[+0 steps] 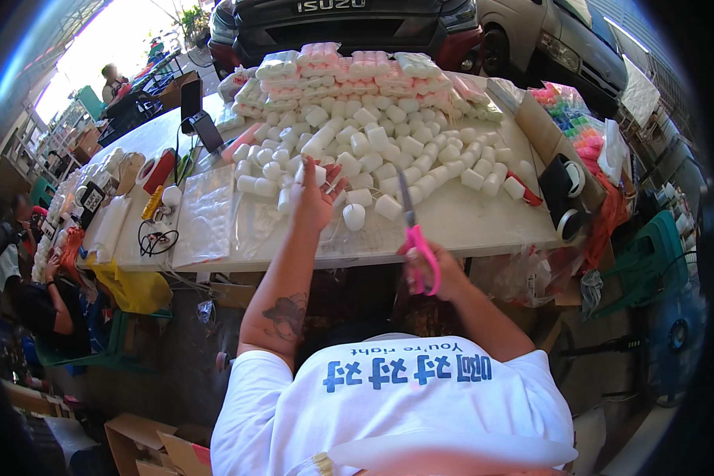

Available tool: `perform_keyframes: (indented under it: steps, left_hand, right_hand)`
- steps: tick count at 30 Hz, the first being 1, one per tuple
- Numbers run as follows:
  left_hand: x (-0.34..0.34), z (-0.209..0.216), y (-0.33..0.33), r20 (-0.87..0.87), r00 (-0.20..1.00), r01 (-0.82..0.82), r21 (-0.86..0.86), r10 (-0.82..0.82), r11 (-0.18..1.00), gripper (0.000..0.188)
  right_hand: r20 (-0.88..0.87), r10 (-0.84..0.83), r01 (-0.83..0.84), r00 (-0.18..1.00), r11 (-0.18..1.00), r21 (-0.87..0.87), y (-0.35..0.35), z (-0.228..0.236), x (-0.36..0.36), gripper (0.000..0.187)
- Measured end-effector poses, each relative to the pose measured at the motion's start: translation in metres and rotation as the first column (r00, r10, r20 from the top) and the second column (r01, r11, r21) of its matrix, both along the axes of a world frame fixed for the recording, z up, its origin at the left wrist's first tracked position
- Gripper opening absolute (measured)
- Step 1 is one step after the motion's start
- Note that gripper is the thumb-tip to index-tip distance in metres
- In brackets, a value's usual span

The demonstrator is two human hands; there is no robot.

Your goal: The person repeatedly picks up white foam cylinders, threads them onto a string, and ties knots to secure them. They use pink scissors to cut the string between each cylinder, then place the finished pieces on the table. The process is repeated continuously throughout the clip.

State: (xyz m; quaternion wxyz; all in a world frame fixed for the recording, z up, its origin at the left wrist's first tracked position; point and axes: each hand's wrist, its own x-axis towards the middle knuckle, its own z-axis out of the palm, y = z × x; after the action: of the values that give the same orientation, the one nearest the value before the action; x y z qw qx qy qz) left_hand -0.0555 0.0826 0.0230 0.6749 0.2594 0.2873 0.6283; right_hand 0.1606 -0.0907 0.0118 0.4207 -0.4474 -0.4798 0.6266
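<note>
My left hand [316,205] is turned palm up at the near edge of a pile of small white cylinders [371,141]. A white cylinder [319,175] sits in its fingers; I cannot make out what it is made of. My right hand [446,274] grips pink-handled scissors [422,258] by the loops, over the table's front edge. Their metal blades point away from me toward the pile. Several cylinders seem joined end to end in rows. Just right of my left hand, one white cylinder [354,216] lies apart at the pile's front.
Packed bags [349,67] of white and pink cylinders are stacked behind the pile on the white table [484,230]. Clear plastic bags [205,222] lie at left, near a cable [159,238]. A black tape roll [570,224] stands at right. Another person [51,305] sits at far left.
</note>
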Motion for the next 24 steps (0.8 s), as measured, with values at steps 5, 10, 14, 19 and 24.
perform_keyframes:
  steps: [5,10,14,19,24]
  left_hand:
    - [-0.005,0.017,0.004,0.111,0.994,0.008,-0.05,-0.003,0.999,0.057]
    - [0.031,0.021,-0.038,0.298,0.952,0.046,0.095,-0.072,0.994,0.05]
    - [0.033,0.027,-0.052,0.295,0.951,0.029,0.203,-0.089,0.979,0.047]
    - [0.03,0.02,-0.051,0.282,0.948,0.084,0.224,-0.147,0.971,0.045]
    - [0.026,0.014,-0.04,0.218,0.971,0.068,0.126,-0.095,0.99,0.051]
  right_hand:
    - [-0.121,0.128,-0.126,0.984,0.992,0.023,-0.014,0.001,0.021,0.037]
    - [-0.255,0.283,-0.285,0.925,0.958,0.029,-0.02,-0.023,-0.03,0.039]
    - [-0.263,0.245,-0.246,0.933,0.969,0.031,-0.016,-0.018,-0.049,0.035]
    - [-0.226,0.189,-0.191,0.955,0.981,0.015,-0.016,-0.005,-0.051,0.031]
    - [-0.121,0.091,-0.098,0.988,0.993,-0.059,-0.025,-0.006,-0.038,0.027]
